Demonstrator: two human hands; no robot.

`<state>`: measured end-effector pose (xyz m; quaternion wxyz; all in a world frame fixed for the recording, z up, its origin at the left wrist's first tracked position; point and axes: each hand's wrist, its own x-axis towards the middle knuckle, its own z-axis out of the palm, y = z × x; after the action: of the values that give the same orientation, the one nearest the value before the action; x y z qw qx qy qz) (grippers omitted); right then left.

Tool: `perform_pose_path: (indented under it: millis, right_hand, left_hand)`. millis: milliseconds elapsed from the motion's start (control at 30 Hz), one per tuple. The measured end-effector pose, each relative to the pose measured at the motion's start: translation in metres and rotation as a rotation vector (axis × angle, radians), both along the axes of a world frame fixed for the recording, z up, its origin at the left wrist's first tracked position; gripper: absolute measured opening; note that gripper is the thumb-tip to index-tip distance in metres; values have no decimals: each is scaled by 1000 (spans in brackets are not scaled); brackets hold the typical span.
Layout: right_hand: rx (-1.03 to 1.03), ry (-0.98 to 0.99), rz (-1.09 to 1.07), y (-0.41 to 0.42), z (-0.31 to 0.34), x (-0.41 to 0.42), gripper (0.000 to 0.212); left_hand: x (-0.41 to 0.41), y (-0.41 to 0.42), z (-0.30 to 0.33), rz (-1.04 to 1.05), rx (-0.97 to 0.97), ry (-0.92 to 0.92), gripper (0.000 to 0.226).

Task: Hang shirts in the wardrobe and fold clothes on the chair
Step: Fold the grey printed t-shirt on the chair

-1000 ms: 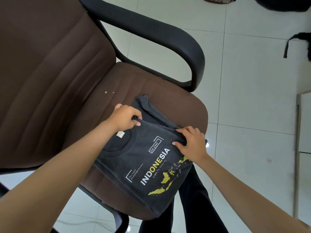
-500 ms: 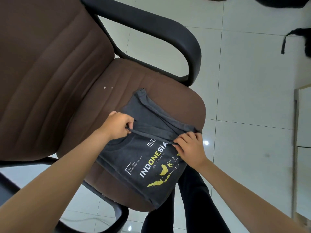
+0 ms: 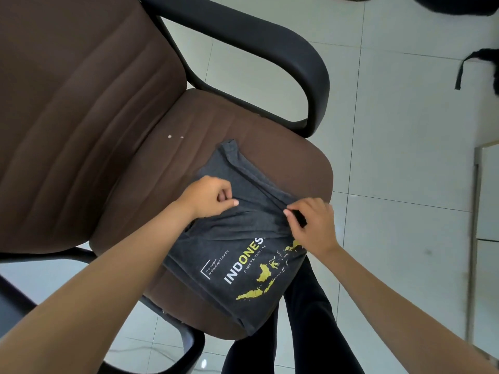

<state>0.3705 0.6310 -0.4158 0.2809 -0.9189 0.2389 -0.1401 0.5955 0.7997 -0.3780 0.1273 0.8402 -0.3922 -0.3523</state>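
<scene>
Here my left hand (image 3: 208, 197) curls its fingers on the upper fold of the shirt (image 3: 243, 255), thumb laid along the cloth, and my right hand (image 3: 310, 225) pinches the same fold at its far end, so both of my grips are closed on the fabric. The shirt is dark grey, partly folded, with white and yellow lettering and a yellow map print facing up. It lies on the front part of the chair (image 3: 113, 125) seat, its lower corner hanging just over the seat's front edge. The fold I hold is drawn toward the print and covers the end of the word. Behind the shirt rises the chair's brown back; the black armrest (image 3: 297, 49) curves beside the seat. My dark trouser leg (image 3: 310, 319) stands just below the seat's front edge, on the pale tiled floor (image 3: 405, 157).
</scene>
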Motion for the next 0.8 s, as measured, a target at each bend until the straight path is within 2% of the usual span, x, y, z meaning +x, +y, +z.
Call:
perform_pose_path:
  millis: [67,100,233,333,433,633,733,800]
  right_hand:
    - [28,59,-102,-14,1,10,14]
    - [58,125,-154,-20,2,13,18]
    - [273,403,-279,-38,5,12,33]
    - [535,359,-289,-43,6,8,29]
    - [676,295,-322,-45,8,6,24]
    - [732,255,-309,-44,11,0,22]
    - [754,231,-263,-38,10,-4,29]
    - [766,224,-258,-35,10,-4,28]
  left_hand:
    - [5,-19,1,-34,-97,-91,19]
    - [7,-28,0,-78,-120,-139,25]
    - [18,-64,-3,-263,-16,-180,49]
    - [19,-79,-9,-403,103,-197,48]
    - [23,-82,-13,-462,110,-277,37]
    - [30,-74,-15,-510,-31,-409,17]
    - [29,-68,-17,-576,8,-485,25]
    - [30,-67,-22,-532,-23,-531,32]
